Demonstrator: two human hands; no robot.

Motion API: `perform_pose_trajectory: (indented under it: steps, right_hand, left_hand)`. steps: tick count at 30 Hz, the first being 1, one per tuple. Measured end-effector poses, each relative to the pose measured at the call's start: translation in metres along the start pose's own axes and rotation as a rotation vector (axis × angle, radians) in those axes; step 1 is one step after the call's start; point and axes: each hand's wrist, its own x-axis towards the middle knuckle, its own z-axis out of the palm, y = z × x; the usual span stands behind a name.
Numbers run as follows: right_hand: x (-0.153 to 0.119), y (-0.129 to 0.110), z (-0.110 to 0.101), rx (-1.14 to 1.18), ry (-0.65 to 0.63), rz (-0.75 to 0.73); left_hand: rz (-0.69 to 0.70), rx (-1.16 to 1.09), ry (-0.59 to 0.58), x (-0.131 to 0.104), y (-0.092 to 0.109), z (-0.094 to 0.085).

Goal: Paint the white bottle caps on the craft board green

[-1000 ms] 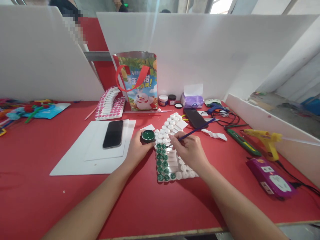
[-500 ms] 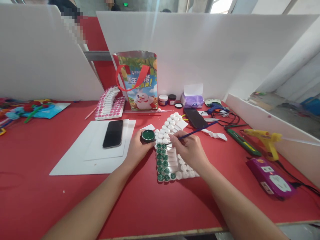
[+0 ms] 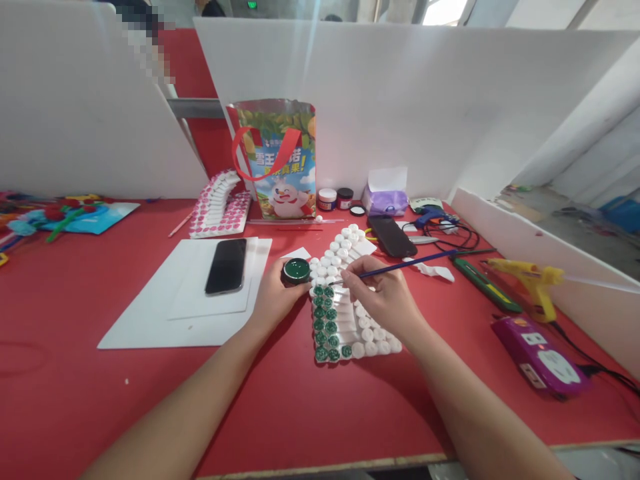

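My left hand is wrapped round a small jar of green paint, tilted slightly beside the left edge of a craft piece. That piece is made of small white rounds set along the edges of a white ridged base. Its left columns of rounds and one at the bottom are painted dark green; the others are white. In a pinch, my right hand holds a thin blue paintbrush over the piece. The brush tip points left, near the upper green rounds; I cannot tell whether it touches them.
Left lie white sheets with a phone. Behind stand a gift bag, a pink-dotted piece, paint jars and tissues. Right are another phone, a cutter, a yellow glue gun and a purple power strip.
The paintbrush has swung flatter, its back end now lower and farther right. My right hand has shifted slightly right. My left hand keeps the paint jar in place.
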Motion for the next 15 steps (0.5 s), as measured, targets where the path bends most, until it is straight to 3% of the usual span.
perform_pose_trajectory:
  steps: [15]
  right_hand:
    - [0.0012,0.0028,-0.0069,-0.147,-0.023,0.057]
  left_hand:
    - [-0.007,-0.003,0.008,-0.0001,0.0009,0.0007]
